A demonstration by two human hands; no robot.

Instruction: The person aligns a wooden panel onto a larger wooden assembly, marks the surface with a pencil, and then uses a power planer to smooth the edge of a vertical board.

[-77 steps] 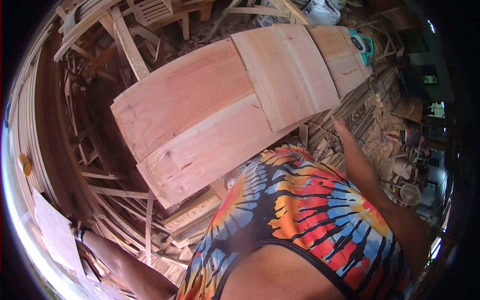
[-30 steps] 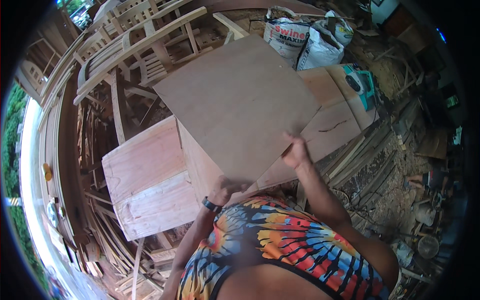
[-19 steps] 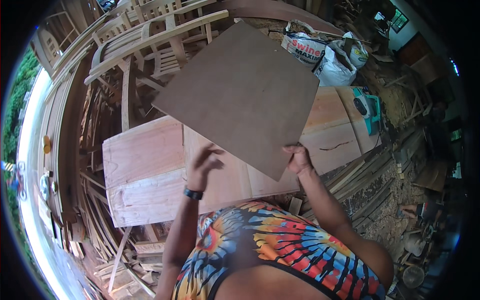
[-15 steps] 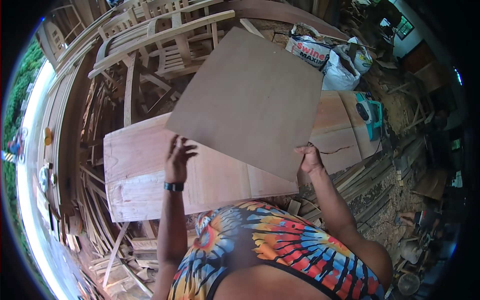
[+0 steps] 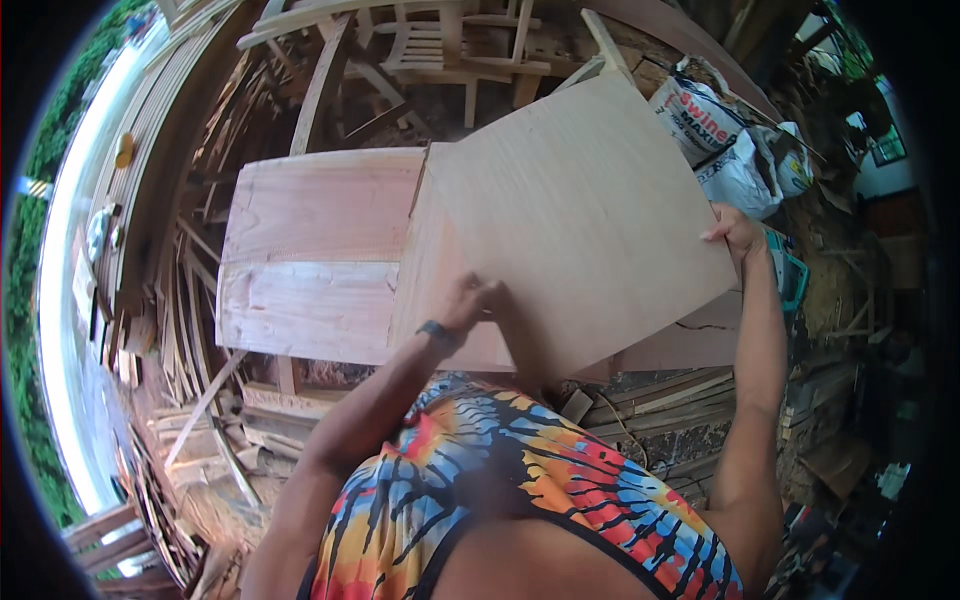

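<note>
A thin, square sheet of plywood (image 5: 590, 210) is held tilted over the boards in front of me. My right hand (image 5: 738, 236) grips its right edge, thumb on the upper face and the other fingers mostly hidden. At the sheet's left edge is my left hand (image 5: 468, 303), a dark band on its wrist. Its fingers look bent but are smeared, so whether they grip the edge is unclear. Beneath lies a wide panel of pinkish wooden boards (image 5: 310, 255), partly covered by the plywood.
A teal power tool (image 5: 790, 272) sits beyond my right forearm. White sacks (image 5: 740, 165) stand at the far right. Wooden chair frames (image 5: 430, 50) fill the far side. Long stacked planks (image 5: 165, 130) run along the left, and scrap strips (image 5: 670, 405) lie near me.
The plywood has turned and shifted right, with my right hand moving up and right on its edge. My left hand, open before, has moved right to the sheet's left edge. The view has shifted.
</note>
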